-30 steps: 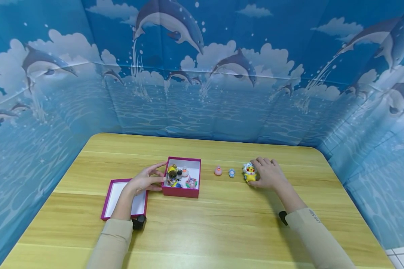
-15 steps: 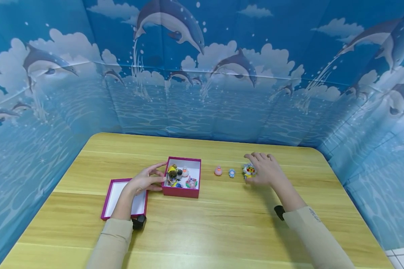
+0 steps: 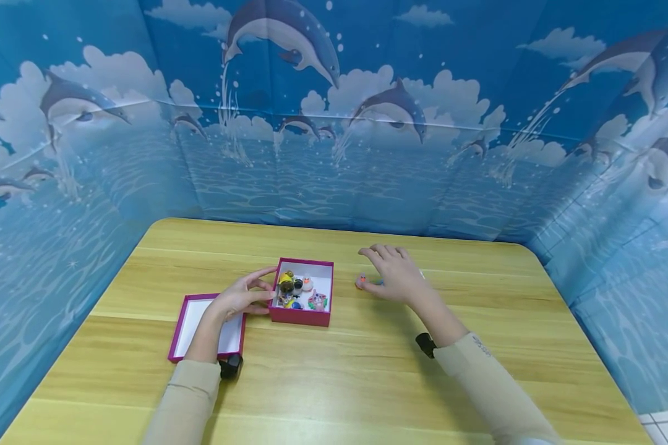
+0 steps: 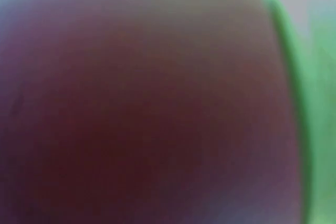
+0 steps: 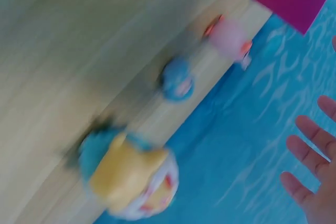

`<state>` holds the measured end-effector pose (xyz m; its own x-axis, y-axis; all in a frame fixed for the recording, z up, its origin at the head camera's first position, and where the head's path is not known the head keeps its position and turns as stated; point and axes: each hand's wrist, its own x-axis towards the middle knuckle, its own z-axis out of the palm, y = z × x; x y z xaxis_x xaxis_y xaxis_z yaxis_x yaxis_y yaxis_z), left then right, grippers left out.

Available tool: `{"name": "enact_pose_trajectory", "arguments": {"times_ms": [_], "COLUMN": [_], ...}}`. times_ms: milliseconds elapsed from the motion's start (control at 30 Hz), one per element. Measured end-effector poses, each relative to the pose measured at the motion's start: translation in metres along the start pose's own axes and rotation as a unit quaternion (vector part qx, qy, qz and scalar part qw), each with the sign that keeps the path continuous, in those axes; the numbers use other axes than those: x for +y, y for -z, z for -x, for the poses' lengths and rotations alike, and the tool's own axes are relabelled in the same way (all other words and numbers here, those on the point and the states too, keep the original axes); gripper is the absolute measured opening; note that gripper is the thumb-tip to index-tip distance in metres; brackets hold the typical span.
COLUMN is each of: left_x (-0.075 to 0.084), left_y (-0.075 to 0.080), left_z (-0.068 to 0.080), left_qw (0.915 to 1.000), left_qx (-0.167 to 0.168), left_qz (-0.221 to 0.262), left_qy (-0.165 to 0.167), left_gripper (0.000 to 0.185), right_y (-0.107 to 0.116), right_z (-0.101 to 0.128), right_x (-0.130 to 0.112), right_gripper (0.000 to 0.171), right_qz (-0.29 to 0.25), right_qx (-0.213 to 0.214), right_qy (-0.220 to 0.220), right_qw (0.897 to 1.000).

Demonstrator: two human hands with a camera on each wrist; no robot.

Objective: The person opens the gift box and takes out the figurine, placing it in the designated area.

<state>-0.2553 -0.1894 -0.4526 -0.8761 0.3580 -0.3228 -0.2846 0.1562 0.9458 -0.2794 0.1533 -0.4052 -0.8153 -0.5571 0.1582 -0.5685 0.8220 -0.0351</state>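
Note:
My left hand (image 3: 242, 296) holds the left side of a magenta box (image 3: 300, 317) with a white inside. Several small toy figures, among them a pink cat-like one (image 3: 317, 301) and a pale duck (image 3: 307, 283), lie in the box. My right hand (image 3: 398, 278), fingers spread and holding nothing, hovers over the row of toys on the table. A pink toy duck (image 3: 361, 282) shows just left of it. The small blue figure (image 5: 177, 80) and the yellow figure with a white and blue hood (image 5: 131, 177) are mostly hidden by that hand in the head view.
The box's lid (image 3: 200, 327) lies inside up on the wooden table (image 3: 334, 383), beneath my left forearm. A dolphin-print curtain (image 3: 334, 173) rises behind the table and at both sides. A blurred dark reddish surface (image 4: 147, 103) fills most of the left wrist view.
My right hand has let go of the yellow figure, lifted and moved left over the blue figure towards the pink duck. The left hand and box have stayed put.

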Motion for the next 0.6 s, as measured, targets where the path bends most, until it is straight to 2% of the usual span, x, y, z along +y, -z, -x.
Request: {"name": "enact_pose_trajectory", "arguments": {"times_ms": [267,600], "left_x": [0.0,-0.001], "left_y": [0.0,0.001], "left_z": [-0.001,-0.002], "left_qw": [1.0,0.9999], "left_qx": [-0.007,-0.007], "left_qz": [0.0,0.004], "left_qy": [-0.004,-0.006], "left_gripper": [0.066,0.066], "right_y": [-0.011,-0.022], "right_z": [-0.022,-0.045], "right_x": [-0.032,-0.069], "right_gripper": [0.056,0.053], "right_qz": [-0.013,0.056], "right_qx": [0.012,-0.015], "right_qy": [0.033,0.051], "right_qw": [0.999,0.997]}}
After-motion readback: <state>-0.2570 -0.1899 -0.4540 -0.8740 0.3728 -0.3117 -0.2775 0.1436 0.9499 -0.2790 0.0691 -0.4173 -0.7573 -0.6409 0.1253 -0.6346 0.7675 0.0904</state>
